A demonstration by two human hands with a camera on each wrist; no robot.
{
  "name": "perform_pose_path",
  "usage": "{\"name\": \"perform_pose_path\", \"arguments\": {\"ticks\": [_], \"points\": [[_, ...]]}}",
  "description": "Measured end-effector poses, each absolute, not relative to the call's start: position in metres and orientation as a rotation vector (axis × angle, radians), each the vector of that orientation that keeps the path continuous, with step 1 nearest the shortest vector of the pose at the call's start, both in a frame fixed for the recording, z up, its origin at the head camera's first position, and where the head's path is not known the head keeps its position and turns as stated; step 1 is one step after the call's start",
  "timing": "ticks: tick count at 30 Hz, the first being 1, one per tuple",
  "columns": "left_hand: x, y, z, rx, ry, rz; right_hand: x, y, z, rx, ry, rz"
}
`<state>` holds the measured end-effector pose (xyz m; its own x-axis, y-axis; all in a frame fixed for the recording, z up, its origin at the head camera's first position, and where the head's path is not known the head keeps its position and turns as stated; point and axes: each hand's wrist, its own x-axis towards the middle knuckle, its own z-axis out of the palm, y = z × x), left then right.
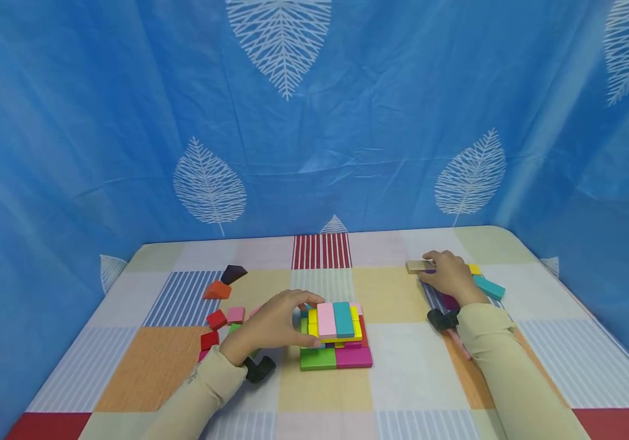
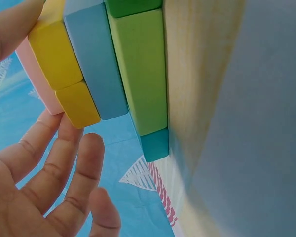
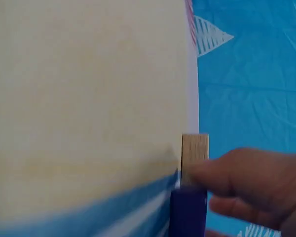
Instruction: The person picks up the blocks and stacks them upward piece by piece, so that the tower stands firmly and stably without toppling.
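A layered stack of colored blocks (image 1: 336, 357) stands mid-table, with green and magenta blocks at its base and yellow blocks above. My left hand (image 1: 275, 321) reaches round its left side and pinches a pink block (image 1: 326, 321) on top by its ends, thumb at the near end and fingertips at the far end. Beside that lies a teal block (image 1: 343, 319). Farther right, my right hand (image 1: 448, 276) grips a plain wooden block (image 1: 419, 266) between thumb and fingers. A dark purple block (image 3: 187, 212) sits right against it in the right wrist view.
Loose red blocks (image 1: 217, 319), an orange block (image 1: 217, 290) and a black block (image 1: 233, 274) lie left of the stack. A teal block (image 1: 489, 287) and a yellow block (image 1: 475, 269) lie beyond my right hand. A blue curtain (image 1: 314, 153) hangs behind the table.
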<state>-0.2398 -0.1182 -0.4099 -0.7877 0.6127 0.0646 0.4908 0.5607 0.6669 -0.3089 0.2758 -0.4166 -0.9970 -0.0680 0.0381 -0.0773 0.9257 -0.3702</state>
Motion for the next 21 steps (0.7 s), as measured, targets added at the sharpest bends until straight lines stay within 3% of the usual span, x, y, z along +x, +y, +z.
{"name": "perform_pose_path", "arguments": {"ticks": [9, 21], "points": [[-0.239, -0.118, -0.409, 0.920, 2.632, 1.020, -0.318, 0.264, -0.420, 0.038, -3.069, 0.580], [-0.240, -0.119, -0.410, 0.924, 2.643, 1.006, -0.301, 0.235, -0.408, 0.397, -2.887, 0.766]]}}
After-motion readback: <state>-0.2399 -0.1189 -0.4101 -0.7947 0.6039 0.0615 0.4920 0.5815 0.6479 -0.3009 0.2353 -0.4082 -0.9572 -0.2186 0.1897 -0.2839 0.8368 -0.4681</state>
